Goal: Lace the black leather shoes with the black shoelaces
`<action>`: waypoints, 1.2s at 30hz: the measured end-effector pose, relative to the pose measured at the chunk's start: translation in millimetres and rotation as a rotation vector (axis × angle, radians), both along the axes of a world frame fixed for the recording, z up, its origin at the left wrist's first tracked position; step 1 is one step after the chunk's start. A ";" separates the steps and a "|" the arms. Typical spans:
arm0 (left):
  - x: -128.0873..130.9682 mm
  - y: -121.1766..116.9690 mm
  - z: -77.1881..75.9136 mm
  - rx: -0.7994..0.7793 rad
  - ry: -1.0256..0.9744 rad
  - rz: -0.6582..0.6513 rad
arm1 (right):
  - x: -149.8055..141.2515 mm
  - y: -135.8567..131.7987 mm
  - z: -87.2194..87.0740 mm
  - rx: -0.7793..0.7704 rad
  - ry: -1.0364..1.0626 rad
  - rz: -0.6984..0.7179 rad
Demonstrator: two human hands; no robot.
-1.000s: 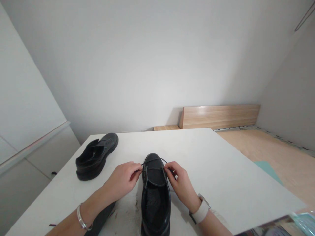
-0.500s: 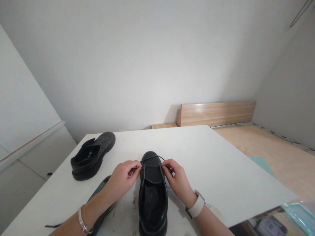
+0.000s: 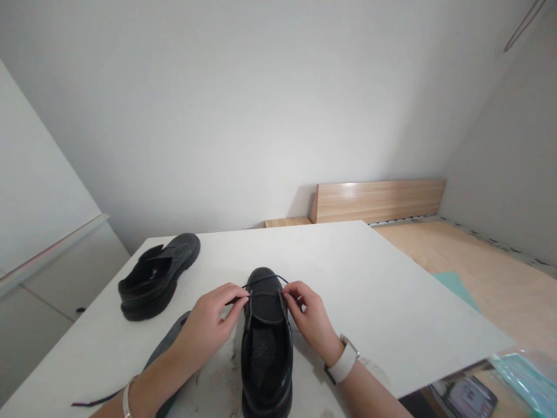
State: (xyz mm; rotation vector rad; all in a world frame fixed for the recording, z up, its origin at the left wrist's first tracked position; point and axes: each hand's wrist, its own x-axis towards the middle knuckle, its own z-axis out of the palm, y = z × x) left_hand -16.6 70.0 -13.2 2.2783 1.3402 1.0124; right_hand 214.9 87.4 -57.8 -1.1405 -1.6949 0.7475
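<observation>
A black shoe (image 3: 266, 371) stands on the white table in front of me, toe pointing away, its tongue (image 3: 267, 307) in view. At its left eyelet edge, my left hand (image 3: 213, 313) pinches a black shoelace (image 3: 260, 278) between thumb and fingers. The lace loops over the toe toward the right side, where my right hand (image 3: 311, 316) pinches it close to the right eyelet flap. Exactly how the lace runs through the eyelets is too small to tell. Under my left forearm lies a dark grey insole-like piece (image 3: 167, 339), partly hidden.
Another black shoe (image 3: 150, 281) rests at the table's left. A loose black lace (image 3: 98, 400) lies at the near left. Beyond the table's (image 3: 369, 302) right edge are a wooden board surface (image 3: 491, 273), a phone-like object (image 3: 472, 396) and a teal plastic packet (image 3: 522, 377).
The view has shifted slightly, moving the whole scene a little to the left. Both hands keep their pinch beside the shoe; the left fingers look slightly straighter.
</observation>
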 end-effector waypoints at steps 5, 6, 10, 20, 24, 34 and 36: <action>-1.1 -6.0 -2.8 0.061 -0.032 -0.003 | 0.8 0.2 -0.9 -0.015 0.031 0.001; -3.0 -5.6 -5.5 0.079 -0.011 0.000 | 0.8 0.1 -0.9 -0.021 0.031 0.001; -14.7 -2.1 -20.8 0.146 0.141 0.009 | 0.7 -0.5 -1.2 -0.042 0.033 0.010; -13.0 -4.4 -14.4 0.138 0.221 0.006 | 0.8 0.5 -1.2 -0.057 0.048 0.009; -10.7 -5.0 -9.6 0.088 0.165 0.003 | 0.8 0.4 -0.6 -0.065 0.049 0.016; -6.0 -7.2 -4.1 0.239 0.432 0.038 | 1.1 0.1 -1.6 -0.084 0.070 0.035; -5.3 -8.2 -1.9 0.250 0.485 0.043 | 1.1 0.0 -1.4 -0.086 0.075 0.038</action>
